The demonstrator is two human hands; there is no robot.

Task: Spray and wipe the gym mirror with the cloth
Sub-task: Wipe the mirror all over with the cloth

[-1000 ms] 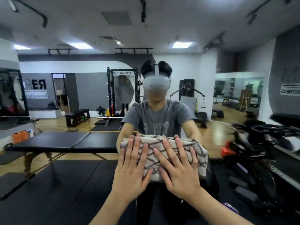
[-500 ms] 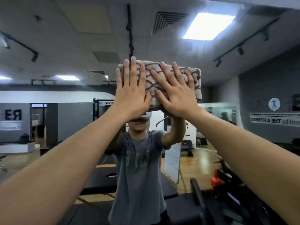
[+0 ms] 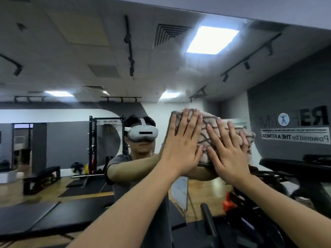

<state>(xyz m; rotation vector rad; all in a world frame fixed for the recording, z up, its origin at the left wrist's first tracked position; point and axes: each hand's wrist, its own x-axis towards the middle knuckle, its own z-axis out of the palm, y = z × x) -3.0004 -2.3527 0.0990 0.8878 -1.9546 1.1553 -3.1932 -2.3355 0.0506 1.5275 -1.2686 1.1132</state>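
Against the gym mirror [image 3: 71, 51], right of the person's reflection, the folded patterned cloth [image 3: 211, 138] lies long-axis sideways, dipping slightly rightward, pressed under the left hand [image 3: 180, 149] and right hand [image 3: 229, 154], fingers flat and splayed, unclenched.

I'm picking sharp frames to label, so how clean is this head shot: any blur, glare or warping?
Head view: wide-angle warping bends the ceiling lines; the ceiling light blows out white with hazy smears on the mirror around it; the cloth is slightly motion-soft at its right edge; both hands, left and right, stay fairly sharp.
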